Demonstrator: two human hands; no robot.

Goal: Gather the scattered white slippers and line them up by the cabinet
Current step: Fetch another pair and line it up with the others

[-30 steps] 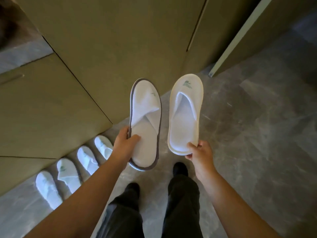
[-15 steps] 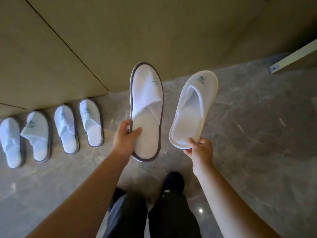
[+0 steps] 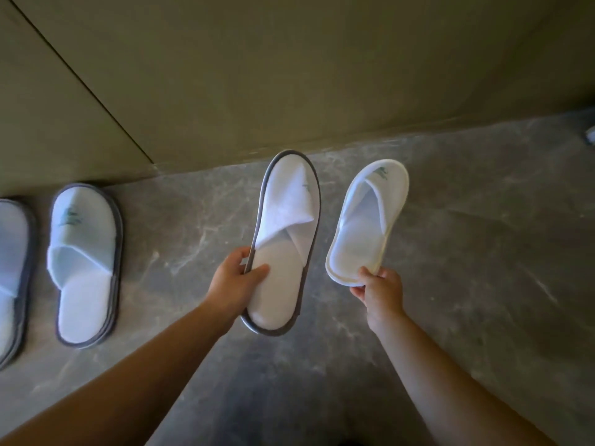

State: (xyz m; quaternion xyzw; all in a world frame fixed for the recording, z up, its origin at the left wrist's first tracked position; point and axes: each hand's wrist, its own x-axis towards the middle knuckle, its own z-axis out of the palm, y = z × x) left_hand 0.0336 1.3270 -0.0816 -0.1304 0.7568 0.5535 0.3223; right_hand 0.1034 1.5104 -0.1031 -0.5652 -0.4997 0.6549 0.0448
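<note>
My left hand [image 3: 235,278] grips the left edge of a white slipper with grey trim [image 3: 285,239], its toe pointing at the cabinet [image 3: 257,75]. Its folded upper stands up. My right hand [image 3: 378,288] pinches the heel of a white slipper with cream trim [image 3: 367,220], tilted to the right. Both slippers hang low over the floor, close to the cabinet base. To the left a grey-trimmed slipper [image 3: 85,262] lies on the floor by the cabinet, and another [image 3: 13,278] is cut off by the left edge.
The grey marbled floor [image 3: 467,268] stretches to the right of the held slippers. Bare floor lies between the placed slipper and the one in my left hand. A pale object [image 3: 590,133] shows at the right edge.
Both hands have lowered the two slippers toward the floor by the cabinet. The view has come closer, so only two of the lined-up slippers stay in sight at the left.
</note>
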